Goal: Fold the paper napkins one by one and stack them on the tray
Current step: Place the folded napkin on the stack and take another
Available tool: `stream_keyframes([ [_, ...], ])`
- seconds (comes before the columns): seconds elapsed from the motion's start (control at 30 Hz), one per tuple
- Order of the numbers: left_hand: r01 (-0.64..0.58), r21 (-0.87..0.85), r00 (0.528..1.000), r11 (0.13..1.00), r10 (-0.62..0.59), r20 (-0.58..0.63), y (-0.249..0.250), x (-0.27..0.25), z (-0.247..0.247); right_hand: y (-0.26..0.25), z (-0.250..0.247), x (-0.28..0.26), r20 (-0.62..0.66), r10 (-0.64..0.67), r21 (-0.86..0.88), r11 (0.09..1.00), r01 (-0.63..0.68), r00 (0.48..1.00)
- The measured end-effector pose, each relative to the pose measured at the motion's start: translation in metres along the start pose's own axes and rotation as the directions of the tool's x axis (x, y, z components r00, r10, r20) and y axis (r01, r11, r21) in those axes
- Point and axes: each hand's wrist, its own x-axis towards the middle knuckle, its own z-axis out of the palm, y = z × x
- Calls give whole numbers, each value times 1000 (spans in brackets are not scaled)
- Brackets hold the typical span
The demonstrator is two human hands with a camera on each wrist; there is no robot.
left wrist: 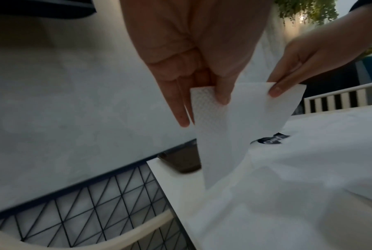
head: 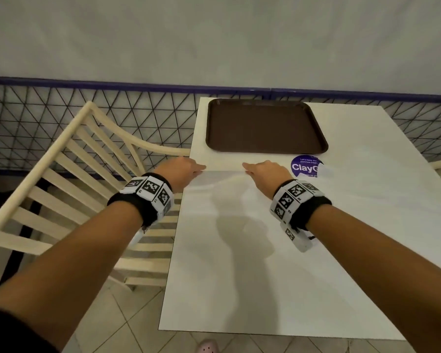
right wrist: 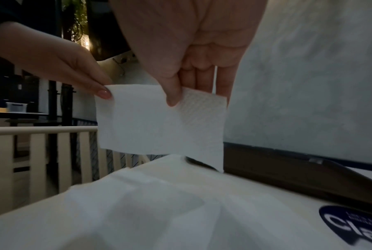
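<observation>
A round purple sticker (head: 306, 166) on the white table (head: 341, 225) is lettered "ClayG", the rest being covered. A white paper napkin (right wrist: 159, 125) is pinched at its upper corners, one by the left hand (head: 179, 171) and one by the right hand (head: 266, 174), just in front of the brown tray (head: 266, 126). Its embossed texture is shown only in the wrist views; more napkins (right wrist: 138, 211) lie below.
</observation>
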Motion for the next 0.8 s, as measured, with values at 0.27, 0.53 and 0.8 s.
stream_keyframes([
  [0.27,-1,19,985,1000,4,-171,-17,15,44,-4,29,29,-44,38,71,997,-35,998],
  [0.53,-118,24,988,993,120,-93,-17,18,129,-12,94,14,255,-26,80,997,6,967],
  [0.8,-154,-4,985,988,153,-82,-18,14,141,-15,105,7,252,-29,100,995,4,967],
])
